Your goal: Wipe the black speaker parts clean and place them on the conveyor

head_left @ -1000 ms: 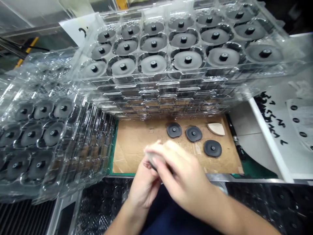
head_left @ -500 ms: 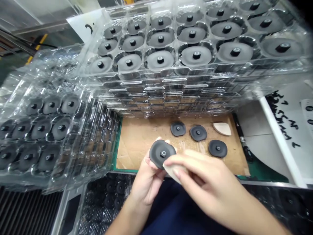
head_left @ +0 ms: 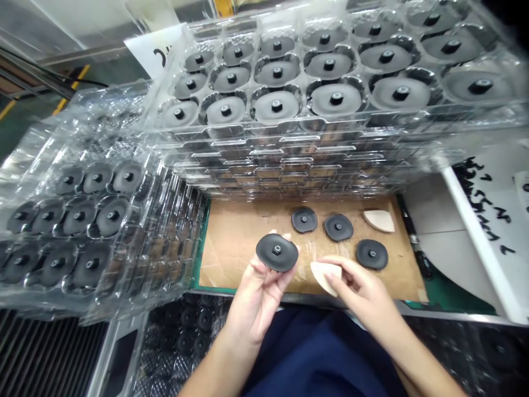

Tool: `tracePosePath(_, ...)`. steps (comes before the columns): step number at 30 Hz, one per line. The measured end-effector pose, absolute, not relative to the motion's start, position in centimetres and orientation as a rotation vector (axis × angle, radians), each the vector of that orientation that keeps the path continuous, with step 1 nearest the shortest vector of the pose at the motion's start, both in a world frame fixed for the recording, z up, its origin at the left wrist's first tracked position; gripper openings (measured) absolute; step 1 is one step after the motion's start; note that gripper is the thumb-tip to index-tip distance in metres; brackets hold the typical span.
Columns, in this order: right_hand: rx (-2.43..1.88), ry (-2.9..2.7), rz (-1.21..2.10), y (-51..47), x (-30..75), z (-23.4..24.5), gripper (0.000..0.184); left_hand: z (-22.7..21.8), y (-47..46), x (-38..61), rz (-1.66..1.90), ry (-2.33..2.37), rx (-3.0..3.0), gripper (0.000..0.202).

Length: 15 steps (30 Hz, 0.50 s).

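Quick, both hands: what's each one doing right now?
Left hand: closed, holding a dark disc.
Right hand: closed, holding a pale wedge-shaped piece.

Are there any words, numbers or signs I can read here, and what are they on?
Nothing is clear enough to quote.
White sheet at the back: a curved black mark, partly covered; I can't tell which letter or number.
White panel on the right: slanted black handwriting, too blurred to read.
Paper at the right edge: cut off, unreadable.
Black disc in the left hand: no writing visible.
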State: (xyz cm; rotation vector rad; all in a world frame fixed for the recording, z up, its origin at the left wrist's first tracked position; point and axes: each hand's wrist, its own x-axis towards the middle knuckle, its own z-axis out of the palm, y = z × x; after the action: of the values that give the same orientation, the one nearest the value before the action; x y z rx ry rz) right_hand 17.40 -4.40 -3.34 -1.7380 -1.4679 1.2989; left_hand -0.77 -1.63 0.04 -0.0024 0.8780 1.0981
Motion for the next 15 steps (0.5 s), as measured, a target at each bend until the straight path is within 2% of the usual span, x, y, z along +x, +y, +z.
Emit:
tracePosePath(4,-1.518,-1.429,1.122,-2.1,16.1,0.8,0.022,0.0,-2.1,-0.2,1.078,0.842,0.062,0.048)
tracePosePath(8,-1.232,-1.65,1.002,-0.5,13.4,4.0,0.022,-0.2,-3.0,0.0,1.048,0.845,0.152,0.047)
tracePosePath(12,-1.174,-1.912,1.152,0.0,12.1,4.4,0.02,-0.1,-3.3,-0.1,1.051,0.976,0.162,0.045)
tracePosePath(15,-1.238,-1.793,0.934,-0.3,11.8,4.2,0.024,0.3,-3.1,0.0,1.04,0.98,0.194,0.032)
